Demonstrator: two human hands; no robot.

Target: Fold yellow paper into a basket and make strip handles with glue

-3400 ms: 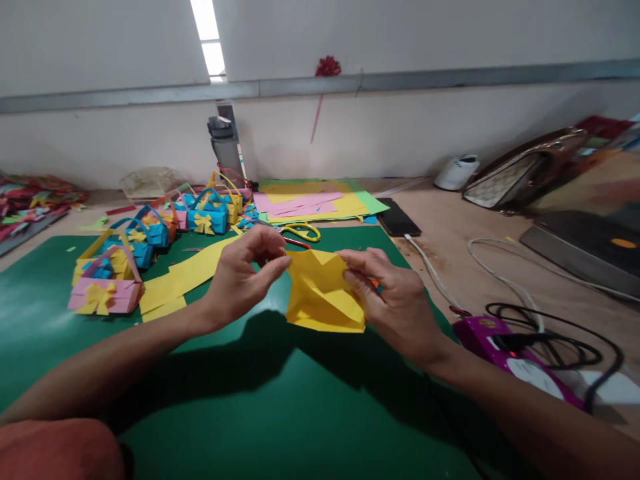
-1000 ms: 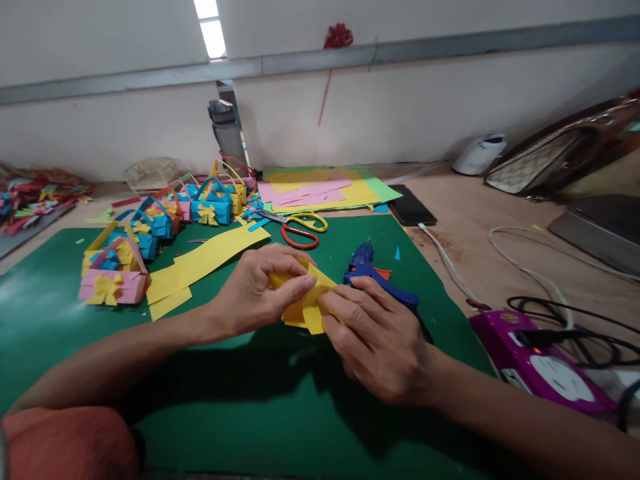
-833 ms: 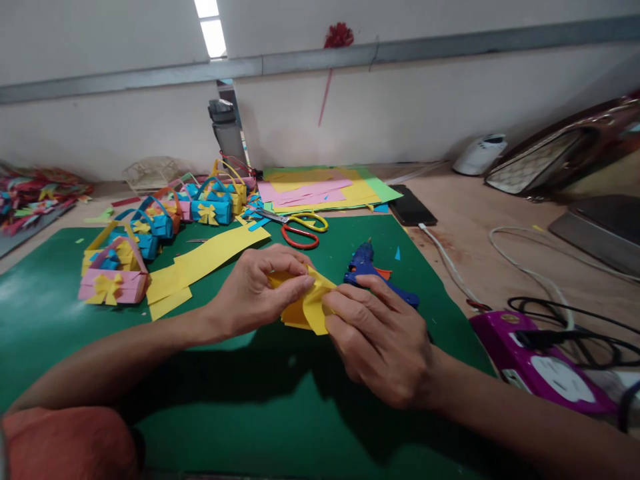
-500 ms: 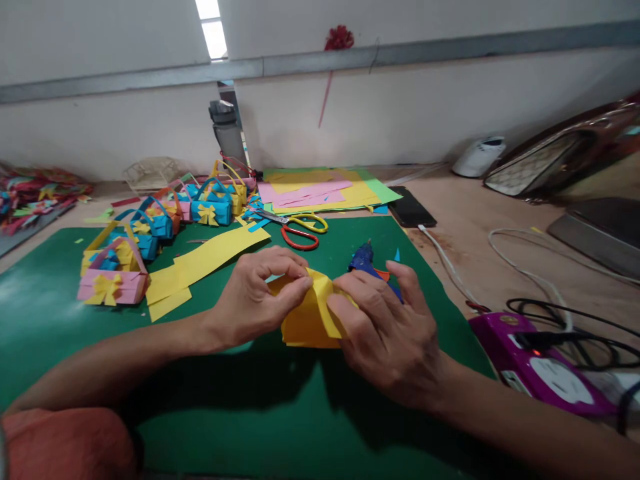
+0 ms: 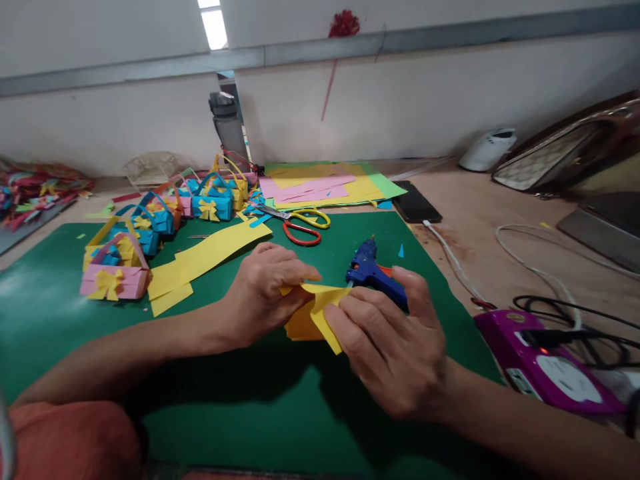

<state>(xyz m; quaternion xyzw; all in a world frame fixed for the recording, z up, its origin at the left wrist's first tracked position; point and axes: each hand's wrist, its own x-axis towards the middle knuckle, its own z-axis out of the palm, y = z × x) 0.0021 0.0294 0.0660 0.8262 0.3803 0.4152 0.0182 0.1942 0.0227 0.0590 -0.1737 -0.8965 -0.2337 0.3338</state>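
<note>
Between my hands is a folded piece of yellow paper (image 5: 325, 310), held above the green mat (image 5: 240, 413). My left hand (image 5: 270, 290) pinches its left side, thumb and fingers closed on the edge. On the other side my right hand (image 5: 387, 337) grips a flap that angles down toward me, with the index finger raised. The fingers cover part of the paper. Just behind my right hand lies a blue glue gun (image 5: 373, 270). Scissors (image 5: 303, 227) with a red and a yellow handle rest farther back, beside yellow paper strips (image 5: 210, 260).
Small paper baskets with bows (image 5: 115, 280) line the left of the mat. Coloured sheets (image 5: 330, 187) are stacked at the back, near a phone (image 5: 417, 201) on a white cable. A purple power strip (image 5: 545, 363) with cords sits at right. A grey bottle (image 5: 229, 127) stands by the wall.
The flap under my right hand has swung outward and the paper's top has opened wider. My left fingers have shifted along its edge. More of the glue gun shows now.
</note>
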